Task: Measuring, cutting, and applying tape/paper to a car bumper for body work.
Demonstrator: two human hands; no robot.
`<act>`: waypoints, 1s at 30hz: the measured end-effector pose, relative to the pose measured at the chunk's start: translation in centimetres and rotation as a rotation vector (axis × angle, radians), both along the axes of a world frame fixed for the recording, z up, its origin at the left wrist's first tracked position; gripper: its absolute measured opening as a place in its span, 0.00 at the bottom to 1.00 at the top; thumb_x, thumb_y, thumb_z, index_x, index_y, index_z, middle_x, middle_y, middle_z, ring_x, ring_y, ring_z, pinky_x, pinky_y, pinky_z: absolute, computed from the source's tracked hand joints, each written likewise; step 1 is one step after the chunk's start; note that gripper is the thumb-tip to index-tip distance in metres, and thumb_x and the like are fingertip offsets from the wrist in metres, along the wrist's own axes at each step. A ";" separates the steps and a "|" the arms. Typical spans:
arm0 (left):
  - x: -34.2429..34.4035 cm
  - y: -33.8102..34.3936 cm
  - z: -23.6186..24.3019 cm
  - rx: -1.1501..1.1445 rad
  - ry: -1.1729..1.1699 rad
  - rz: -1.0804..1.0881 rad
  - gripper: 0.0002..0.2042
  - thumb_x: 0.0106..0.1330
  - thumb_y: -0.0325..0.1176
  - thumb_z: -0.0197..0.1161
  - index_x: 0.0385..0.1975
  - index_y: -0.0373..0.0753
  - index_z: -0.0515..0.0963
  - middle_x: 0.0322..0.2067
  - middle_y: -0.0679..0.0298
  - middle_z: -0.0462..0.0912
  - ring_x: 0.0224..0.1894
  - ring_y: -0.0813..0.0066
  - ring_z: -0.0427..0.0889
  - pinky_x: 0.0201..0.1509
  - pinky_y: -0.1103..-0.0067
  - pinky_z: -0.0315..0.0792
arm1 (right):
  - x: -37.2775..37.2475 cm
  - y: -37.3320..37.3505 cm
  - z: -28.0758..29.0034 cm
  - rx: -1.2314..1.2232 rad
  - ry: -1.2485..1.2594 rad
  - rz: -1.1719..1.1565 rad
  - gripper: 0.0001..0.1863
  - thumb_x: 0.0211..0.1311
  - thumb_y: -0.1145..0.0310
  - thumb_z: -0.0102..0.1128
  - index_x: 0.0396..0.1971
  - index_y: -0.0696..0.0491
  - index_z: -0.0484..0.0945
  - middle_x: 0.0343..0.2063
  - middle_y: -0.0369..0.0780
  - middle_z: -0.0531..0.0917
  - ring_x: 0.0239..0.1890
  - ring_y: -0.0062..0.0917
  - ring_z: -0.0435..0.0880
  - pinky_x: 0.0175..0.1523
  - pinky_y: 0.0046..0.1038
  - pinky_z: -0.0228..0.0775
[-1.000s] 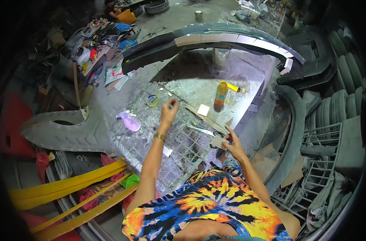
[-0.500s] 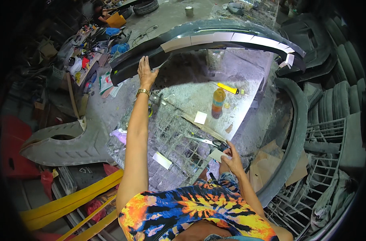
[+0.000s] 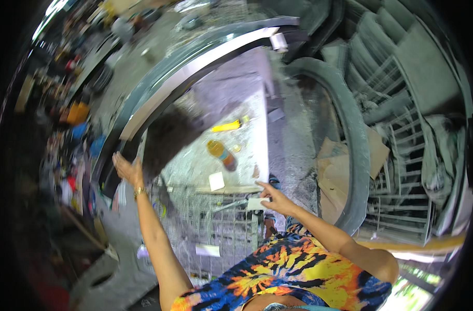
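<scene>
My left hand, a gold-coloured band at its wrist, has its fingers stretched out against the near left end of a long, curved dark car part. Pale strips run along that part's inner side. Near my body, my right hand pinches a small pale card, its index finger pointing out. Beside the card are scissors, smeared by motion; whether the fingers also hold them is unclear. Beyond lie a bottle of orange liquid, a yellow cutter-like tool and a pale square.
A wire grid lies below the hands, with another pale piece on it. On the right stand a big curved grey part, brown cardboard and a metal rack. Blurred clutter fills the left.
The whole view has turned, so the curved part now slants down to the left. My left hand stays at its end; my right hand still has the card.
</scene>
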State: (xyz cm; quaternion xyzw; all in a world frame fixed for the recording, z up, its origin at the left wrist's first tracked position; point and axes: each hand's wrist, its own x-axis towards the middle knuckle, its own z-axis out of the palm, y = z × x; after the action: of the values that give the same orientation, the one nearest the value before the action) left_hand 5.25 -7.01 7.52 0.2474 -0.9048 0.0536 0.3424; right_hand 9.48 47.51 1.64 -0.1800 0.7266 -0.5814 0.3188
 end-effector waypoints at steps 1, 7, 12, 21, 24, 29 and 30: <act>-0.1 0.4 0.1 0.015 -0.014 0.023 0.41 0.47 0.41 0.73 0.63 0.35 0.62 0.63 0.49 0.64 0.67 0.55 0.61 0.68 0.66 0.58 | -0.3 0.1 0.9 0.019 0.022 0.010 0.38 0.55 0.76 0.58 0.68 0.50 0.56 0.34 0.40 0.78 0.39 0.27 0.77 0.49 0.30 0.70; -1.4 2.9 0.5 0.065 -0.015 0.109 0.43 0.51 0.42 0.72 0.66 0.40 0.56 0.68 0.58 0.56 0.67 0.56 0.59 0.64 0.60 0.60 | -0.4 2.4 2.8 0.058 0.003 -0.010 0.39 0.56 0.75 0.57 0.69 0.49 0.53 0.35 0.38 0.75 0.41 0.25 0.75 0.57 0.30 0.66; -1.4 2.5 0.8 0.084 -0.027 0.144 0.43 0.51 0.42 0.72 0.66 0.40 0.56 0.68 0.59 0.56 0.67 0.57 0.60 0.64 0.60 0.60 | -0.5 2.4 1.8 0.041 -0.029 -0.009 0.40 0.57 0.76 0.56 0.69 0.51 0.51 0.35 0.38 0.74 0.42 0.26 0.75 0.60 0.33 0.63; -0.5 2.4 0.1 0.063 -0.035 0.148 0.42 0.52 0.45 0.70 0.66 0.41 0.57 0.67 0.57 0.57 0.66 0.56 0.61 0.64 0.60 0.60 | 0.2 2.5 1.1 0.010 0.015 -0.032 0.40 0.57 0.75 0.59 0.69 0.47 0.52 0.34 0.41 0.77 0.38 0.28 0.77 0.47 0.30 0.69; 1.9 0.4 0.3 0.021 -0.008 0.080 0.41 0.53 0.47 0.68 0.66 0.39 0.59 0.66 0.56 0.60 0.68 0.56 0.59 0.66 0.62 0.58 | 0.3 1.6 -0.1 0.042 0.046 0.016 0.39 0.57 0.75 0.60 0.69 0.48 0.53 0.34 0.41 0.77 0.38 0.28 0.77 0.48 0.29 0.70; -2.4 2.3 0.4 0.055 0.070 -0.009 0.41 0.49 0.42 0.71 0.64 0.38 0.61 0.65 0.55 0.61 0.68 0.57 0.57 0.68 0.65 0.55 | 0.3 1.9 1.8 0.004 -0.050 -0.038 0.42 0.53 0.81 0.59 0.69 0.48 0.54 0.32 0.35 0.75 0.38 0.19 0.74 0.48 0.22 0.67; -2.3 1.6 0.3 0.089 0.073 0.004 0.43 0.48 0.42 0.72 0.65 0.39 0.58 0.66 0.56 0.58 0.68 0.58 0.57 0.67 0.64 0.56 | 0.3 1.6 1.9 -0.001 -0.056 -0.083 0.41 0.53 0.81 0.59 0.69 0.49 0.54 0.32 0.35 0.75 0.37 0.20 0.74 0.49 0.22 0.67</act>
State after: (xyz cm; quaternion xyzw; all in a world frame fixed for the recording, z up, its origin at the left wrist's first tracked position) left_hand 2.91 -5.37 7.80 0.2661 -0.8927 0.0052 0.3637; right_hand 9.82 49.07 3.54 -0.1333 0.7239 -0.5995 0.3145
